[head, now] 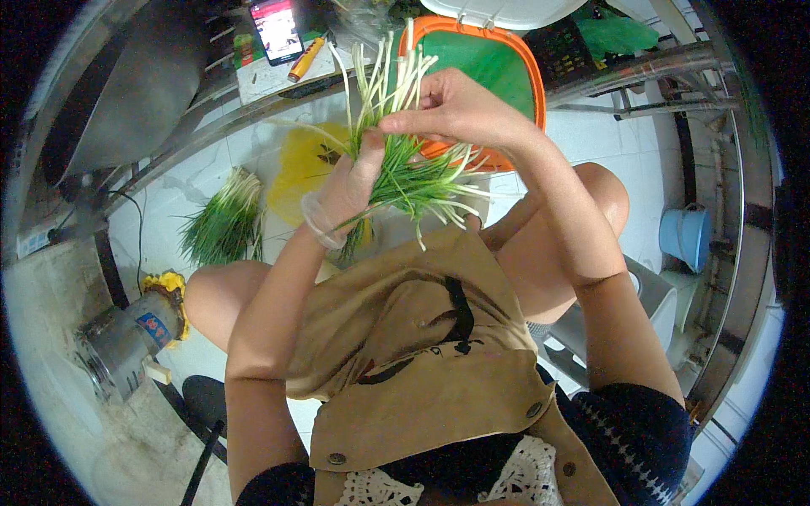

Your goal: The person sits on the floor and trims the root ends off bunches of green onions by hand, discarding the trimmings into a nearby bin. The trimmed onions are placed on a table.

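My left hand [354,174], with a loose clear plastic glove or band bunched at its wrist, grips a bunch of thin spring onions [373,85]. Their white stems fan upward and their green leaves hang below the fist. My right hand [452,114] reaches across from the right, thumb and curled fingers pinching at the white stems just above my left thumb. More spring onions [443,183] lie beneath both hands, white ends pointing right; what supports them is partly hidden. On the tiled floor at left rests another bundle of spring onions [228,212].
An orange-rimmed bin [539,82] with a green inside stands beyond my right hand. A yellow plastic bag [300,171] lies behind my left. A lit phone [275,31] and a yellow-handled tool [307,60] sit on a low shelf. At right is a blue bucket [686,237]; a metal cylinder [130,345] is at left.
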Tool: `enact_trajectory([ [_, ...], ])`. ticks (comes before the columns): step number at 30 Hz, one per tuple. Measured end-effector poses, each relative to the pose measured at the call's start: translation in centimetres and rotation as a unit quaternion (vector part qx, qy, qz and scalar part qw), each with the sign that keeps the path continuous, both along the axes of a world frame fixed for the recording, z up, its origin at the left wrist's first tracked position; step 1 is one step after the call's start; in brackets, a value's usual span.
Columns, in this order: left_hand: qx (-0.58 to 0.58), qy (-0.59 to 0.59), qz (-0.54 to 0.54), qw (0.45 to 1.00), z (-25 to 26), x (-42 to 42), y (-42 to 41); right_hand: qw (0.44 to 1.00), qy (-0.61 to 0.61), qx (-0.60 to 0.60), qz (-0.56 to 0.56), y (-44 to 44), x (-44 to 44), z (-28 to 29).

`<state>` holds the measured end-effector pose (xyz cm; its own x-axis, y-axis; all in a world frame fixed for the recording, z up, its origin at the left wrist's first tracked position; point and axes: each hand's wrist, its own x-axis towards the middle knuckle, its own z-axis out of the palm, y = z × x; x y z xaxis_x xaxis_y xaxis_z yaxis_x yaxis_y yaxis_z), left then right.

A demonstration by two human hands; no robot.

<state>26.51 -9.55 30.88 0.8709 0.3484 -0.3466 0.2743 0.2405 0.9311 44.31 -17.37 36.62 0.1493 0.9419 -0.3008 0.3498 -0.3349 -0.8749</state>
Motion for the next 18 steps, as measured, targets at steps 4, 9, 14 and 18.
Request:
enact_trajectory([
  [4, 0.007, 0.052, 0.075, 0.996, 1.3, -0.1, -0.4, 0.986, 0.116, 0.014, -0.118, 0.1, 0.8, 0.0],
  [9, 0.095, 0.122, -0.015, 0.988, 0.1, -1.2, 1.3, 0.964, -0.02, 0.145, -0.223, -2.2, 9.3, 2.3],
  [14, 0.259, 0.008, -0.09, 0.962, -1.2, -1.7, 1.3, 0.964, -0.1, 0.2, -0.142, -2.3, 7.7, 3.1],
  [18, 0.3, 0.056, -0.069, 0.95, -1.3, -2.9, 0.8, 0.995, 0.026, 0.096, 0.015, 0.8, 4.4, 0.2],
])
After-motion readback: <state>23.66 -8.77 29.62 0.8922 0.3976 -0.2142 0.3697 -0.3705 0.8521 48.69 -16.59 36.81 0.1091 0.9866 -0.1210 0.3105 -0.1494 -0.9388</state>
